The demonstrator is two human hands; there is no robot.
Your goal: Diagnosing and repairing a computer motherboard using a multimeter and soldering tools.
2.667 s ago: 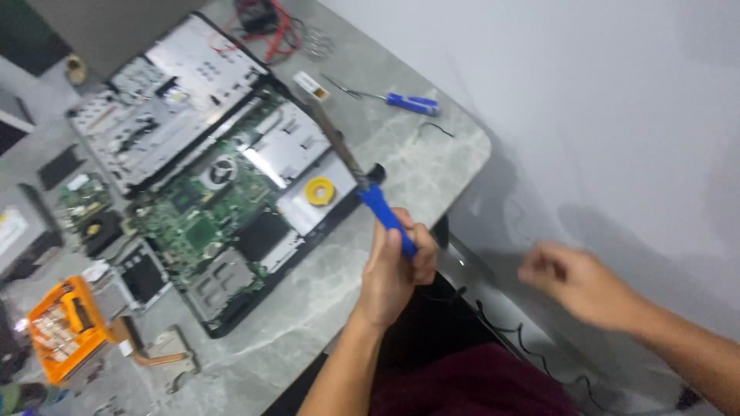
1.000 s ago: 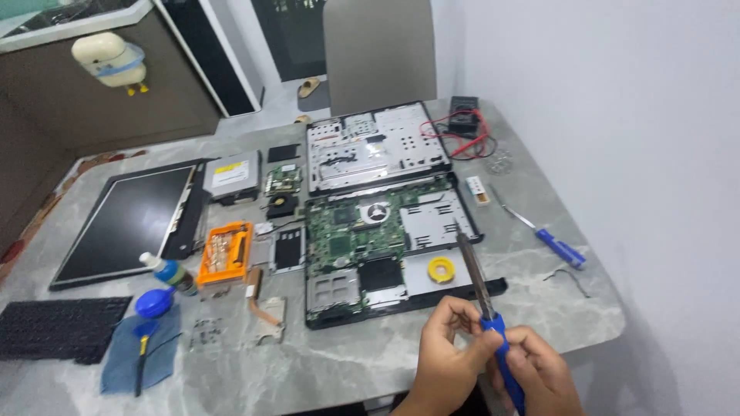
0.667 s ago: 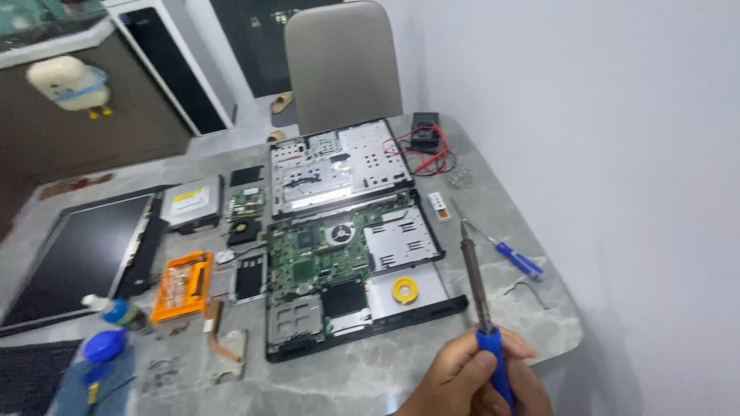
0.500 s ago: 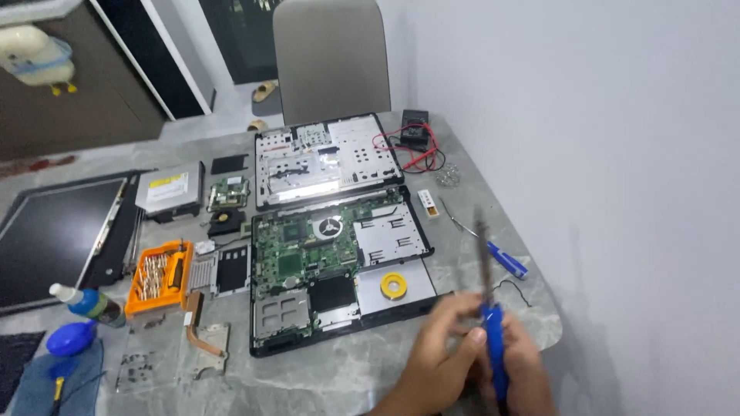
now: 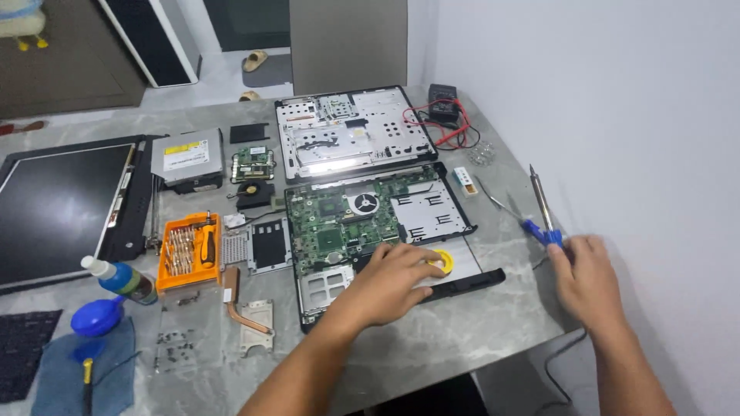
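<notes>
Right hand (image 5: 586, 277): grip closed around the blue handle of a soldering iron (image 5: 541, 206), held at the right edge of the counter (image 5: 462, 331), tip pointing up and away from the person. A blue-handled screwdriver (image 5: 509, 212) lay on the counter just beside the iron.

Left hand (image 5: 393, 281): rested palm down on the near right part of the opened laptop base (image 5: 370, 231), fingers loosely curled, fingertips at a yellow solder spool (image 5: 442, 260). Whether the fingers pinched the spool could not be told.

Laptop base: lay at the middle of the counter, green motherboard (image 5: 331, 223) and round fan exposed.

Other items, by place:
- Far edge, behind the base: the removed top cover (image 5: 354, 131), silver inside up.
- Far right corner: a multimeter (image 5: 442, 96) with red and black leads.
- Right of the base: a small white stick-shaped part (image 5: 463, 179).
- Left of the base: an optical drive (image 5: 186, 156), a small green circuit board (image 5: 253, 163), an orange screwdriver bit case (image 5: 187, 250).
- Left edge: the detached screen panel (image 5: 62, 204).
- Near left corner: a dropper bottle (image 5: 119, 277), a blue air blower (image 5: 96, 317) and a blue cloth (image 5: 77, 374).
- Near the front edge: a copper heat pipe (image 5: 243, 308) with its plate.
</notes>
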